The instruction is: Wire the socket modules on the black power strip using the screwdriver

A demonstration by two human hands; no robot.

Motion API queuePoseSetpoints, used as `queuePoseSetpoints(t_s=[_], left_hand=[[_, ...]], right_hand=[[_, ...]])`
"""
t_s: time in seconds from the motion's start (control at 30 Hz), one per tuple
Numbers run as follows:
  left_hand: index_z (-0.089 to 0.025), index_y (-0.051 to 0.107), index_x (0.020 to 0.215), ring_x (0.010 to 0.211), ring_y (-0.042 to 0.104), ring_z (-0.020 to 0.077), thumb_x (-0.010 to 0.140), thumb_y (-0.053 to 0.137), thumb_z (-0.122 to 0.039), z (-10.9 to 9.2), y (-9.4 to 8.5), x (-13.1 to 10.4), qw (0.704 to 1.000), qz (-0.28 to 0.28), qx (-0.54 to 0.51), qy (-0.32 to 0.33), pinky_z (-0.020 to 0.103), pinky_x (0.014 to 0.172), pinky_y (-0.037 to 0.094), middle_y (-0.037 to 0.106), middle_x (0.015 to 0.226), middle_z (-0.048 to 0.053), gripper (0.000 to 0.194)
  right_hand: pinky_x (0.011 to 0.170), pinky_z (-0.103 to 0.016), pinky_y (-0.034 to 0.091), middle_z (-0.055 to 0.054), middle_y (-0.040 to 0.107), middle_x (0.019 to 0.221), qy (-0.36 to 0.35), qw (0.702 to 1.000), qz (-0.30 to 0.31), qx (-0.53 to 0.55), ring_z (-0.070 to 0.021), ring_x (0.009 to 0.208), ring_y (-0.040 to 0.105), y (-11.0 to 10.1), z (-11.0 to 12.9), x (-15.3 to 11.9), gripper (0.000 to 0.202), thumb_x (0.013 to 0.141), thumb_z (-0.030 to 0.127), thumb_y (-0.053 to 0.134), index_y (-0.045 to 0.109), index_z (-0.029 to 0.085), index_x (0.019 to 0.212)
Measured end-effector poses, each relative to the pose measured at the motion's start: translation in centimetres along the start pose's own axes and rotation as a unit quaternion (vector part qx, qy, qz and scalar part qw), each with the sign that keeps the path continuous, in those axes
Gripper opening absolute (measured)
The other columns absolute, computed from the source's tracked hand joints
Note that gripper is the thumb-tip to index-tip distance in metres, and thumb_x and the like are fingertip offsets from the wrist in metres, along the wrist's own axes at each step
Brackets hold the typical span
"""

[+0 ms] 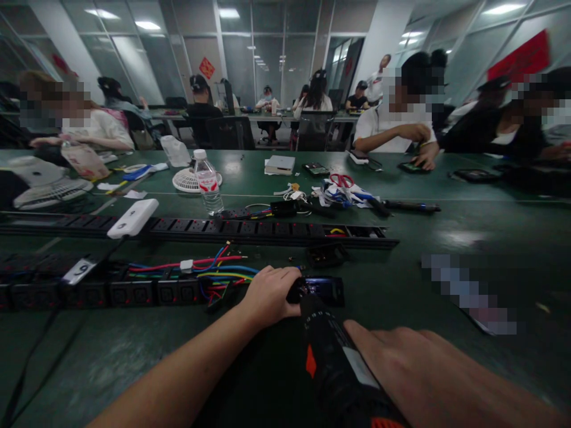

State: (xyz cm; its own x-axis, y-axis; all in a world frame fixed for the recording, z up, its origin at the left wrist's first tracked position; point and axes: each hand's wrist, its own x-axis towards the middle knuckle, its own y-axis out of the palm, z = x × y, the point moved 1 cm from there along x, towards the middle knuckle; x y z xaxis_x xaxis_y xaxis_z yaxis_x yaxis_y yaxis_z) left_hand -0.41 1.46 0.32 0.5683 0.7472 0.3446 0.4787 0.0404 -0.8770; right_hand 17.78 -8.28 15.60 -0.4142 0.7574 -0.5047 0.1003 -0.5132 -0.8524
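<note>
My right hand (401,362) is wrapped round a black cordless screwdriver (334,351) with orange details, its nose tilted away from me. The tip meets a small black plastic housing (330,290) on the table, beside the fingers of my left hand (274,291). That hand is closed on the near end of the housing, steadying it; its fingertips are partly hidden. Blue, yellow-green and red wires (223,272) run leftward from there into a long black power strip (143,291). Behind the housing lies another open black plastic piece (328,254).
A second long socket strip (250,229) lies behind, with a white box (134,218) on it. Farther back stand a water bottle (207,184), red-handled scissors (341,180) and a pen-like black tool (413,206). Several people work across the table (464,238).
</note>
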Motion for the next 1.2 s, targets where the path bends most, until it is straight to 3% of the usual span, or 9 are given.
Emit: queuePoseSetpoints(t_s=[0.13,0.47,0.63,0.7,0.83,0.93,1.1,1.2], left_hand=[[-0.019,0.058,0.115,0.104,0.065,0.0249,0.081,0.065,-0.032,0.0,0.2,0.0,1.0,0.003,0.003,-0.007,0.037,0.086,0.043,0.067,0.12,0.01,0.038],[-0.018,0.058,0.116,0.105,0.064,0.0252,0.081,0.064,-0.03,-0.1,-0.1,0.0,1.0,0.004,0.001,-0.002,0.037,0.086,0.043,0.066,0.123,0.011,0.037],[-0.018,0.058,0.115,0.106,0.064,0.0245,0.081,0.064,-0.032,-0.2,-0.1,0.0,1.0,0.001,-0.002,0.003,0.036,0.085,0.043,0.066,0.124,0.009,0.038],[-0.018,0.058,0.115,0.105,0.064,0.0243,0.081,0.065,-0.035,-0.2,-0.2,0.0,1.0,-0.002,-0.001,0.007,0.036,0.084,0.043,0.066,0.123,0.009,0.038],[-0.018,0.057,0.114,0.105,0.065,0.0244,0.081,0.065,-0.038,-0.2,-0.2,-0.1,1.0,-0.006,0.0,0.01,0.035,0.083,0.043,0.066,0.123,0.009,0.039],[-0.018,0.057,0.115,0.104,0.065,0.0246,0.081,0.065,-0.038,-0.1,-0.1,0.0,1.0,-0.003,0.001,0.008,0.036,0.083,0.043,0.067,0.122,0.008,0.04],[-0.019,0.057,0.115,0.104,0.065,0.0245,0.08,0.066,-0.035,0.0,0.1,0.0,1.0,-0.01,0.003,0.006,0.036,0.082,0.044,0.067,0.12,0.008,0.039],[-0.019,0.057,0.115,0.104,0.065,0.0247,0.08,0.066,-0.034,0.1,0.3,0.0,1.0,-0.017,-0.004,0.011,0.037,0.081,0.044,0.067,0.122,0.008,0.039]], right_hand=[[0.078,-0.051,0.06,-0.012,0.065,0.105,0.004,0.999,0.009,-0.038,-0.0309,0.087,0.066,-1.0,0.4,0.1,0.055,0.08,0.023,0.063,0.057,0.012,0.133],[0.077,-0.052,0.06,-0.009,0.066,0.102,0.006,1.0,-0.001,-0.025,-0.0314,0.085,0.066,-1.7,1.0,0.1,0.05,0.077,0.025,0.067,0.062,0.015,0.126],[0.073,-0.052,0.06,-0.009,0.066,0.101,-0.006,0.999,0.039,-0.016,-0.0313,0.08,0.067,-1.4,0.6,0.1,0.04,0.08,0.022,0.061,0.065,0.017,0.12],[0.073,-0.048,0.06,-0.011,0.066,0.1,-0.007,0.999,0.022,-0.033,-0.0307,0.08,0.067,-1.0,0.3,0.1,0.04,0.081,0.023,0.061,0.064,0.015,0.121],[0.068,-0.031,0.058,-0.012,0.065,0.085,-0.018,0.997,-0.081,0.0,-0.0251,0.074,0.066,-0.2,0.3,0.0,0.038,0.079,0.03,0.064,0.066,0.013,0.113],[0.065,-0.026,0.054,-0.011,0.063,0.079,-0.023,0.993,-0.111,0.01,-0.0231,0.072,0.064,0.1,0.5,0.2,0.039,0.078,0.036,0.065,0.066,0.013,0.109],[0.065,-0.026,0.053,-0.011,0.063,0.08,-0.02,0.996,-0.085,0.008,-0.0237,0.075,0.064,-0.6,0.3,0.4,0.04,0.076,0.037,0.067,0.065,0.014,0.11],[0.07,-0.031,0.056,-0.012,0.065,0.092,-0.005,1.0,-0.016,-0.003,-0.0263,0.08,0.065,-1.6,0.4,0.2,0.043,0.077,0.031,0.068,0.064,0.015,0.117]])
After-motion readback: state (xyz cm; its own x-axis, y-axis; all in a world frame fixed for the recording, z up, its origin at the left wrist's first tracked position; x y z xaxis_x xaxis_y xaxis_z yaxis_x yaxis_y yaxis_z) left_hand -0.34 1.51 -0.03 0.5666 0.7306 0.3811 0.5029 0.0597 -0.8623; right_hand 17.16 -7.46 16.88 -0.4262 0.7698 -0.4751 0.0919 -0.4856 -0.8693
